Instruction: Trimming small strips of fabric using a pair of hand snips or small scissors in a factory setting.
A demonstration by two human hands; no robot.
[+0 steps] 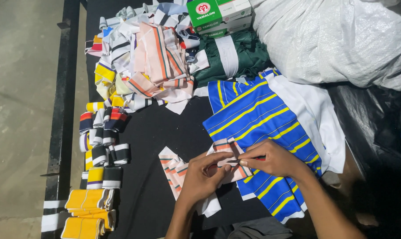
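Holding a striped strip of pale knit trim with orange and dark bands, I pinch it between both hands over the black table, at the near edge of the blue cloth. My left hand closes narrowly on its lower fold; my right hand presses thumb and forefinger on its top edge. Both grips are tight on the strip.

Risk one: the fold is small and slack, so any easing of either pinch could let the layers slide out of line. Risk two: loose matching strips lie just beside and partly under my left hand; a finger could catch one and drag it along. Risk three: the blue cloth touches the strip from beneath and may bunch. The mixed heap and the rolled cuffs sit well apart and pose no hazard.
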